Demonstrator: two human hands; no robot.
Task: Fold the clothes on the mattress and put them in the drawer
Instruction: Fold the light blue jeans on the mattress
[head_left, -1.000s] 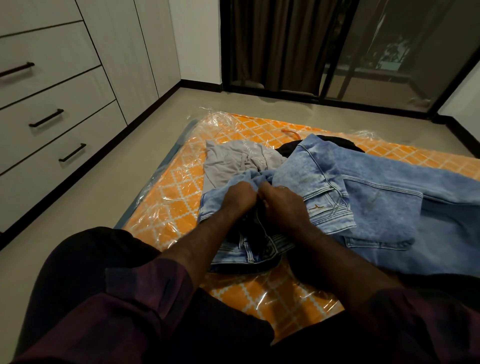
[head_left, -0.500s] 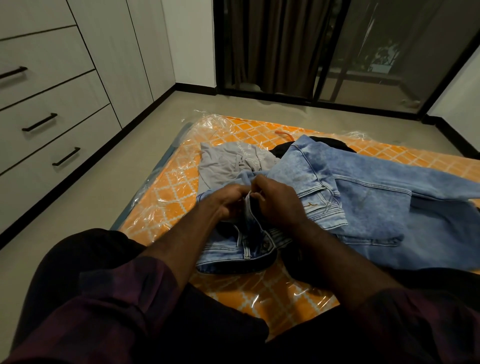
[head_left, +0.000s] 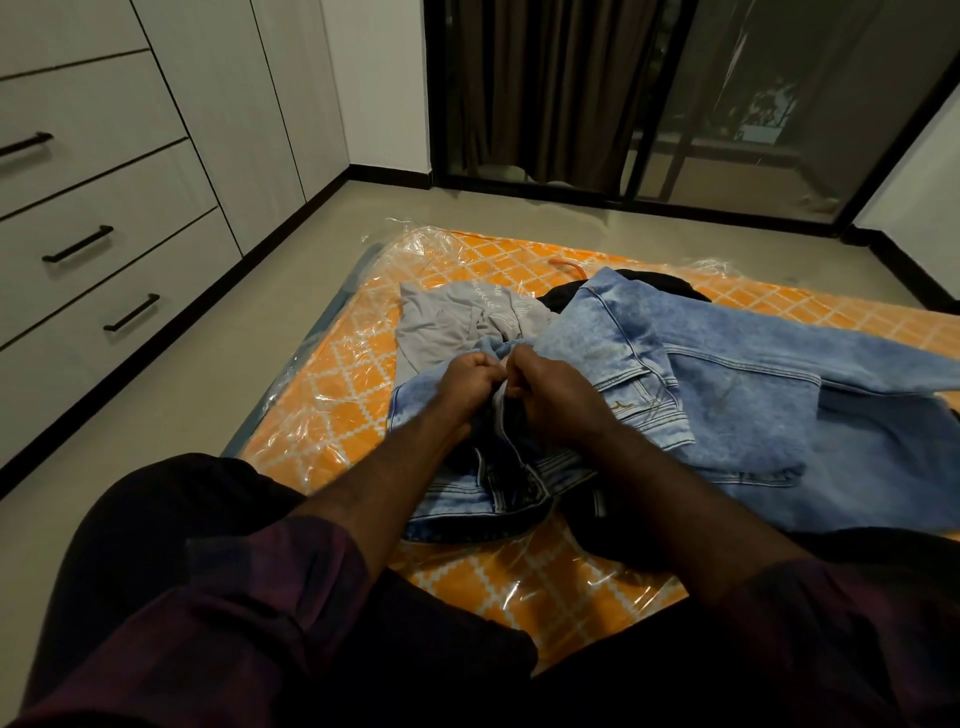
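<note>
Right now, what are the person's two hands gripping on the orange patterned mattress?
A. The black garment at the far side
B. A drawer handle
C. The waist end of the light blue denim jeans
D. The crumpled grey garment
C: the left hand and the right hand both pinch denim at the waist end of the light blue denim jeans; the crumpled grey garment lies beyond them, ungripped.

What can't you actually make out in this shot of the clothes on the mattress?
Head view:
- Light blue denim jeans: legs cut off by right edge.
- Black garment: mostly under the jeans.
- Left hand and right hand: fingertips buried in denim.
- Grey shirt print: too small.
</note>
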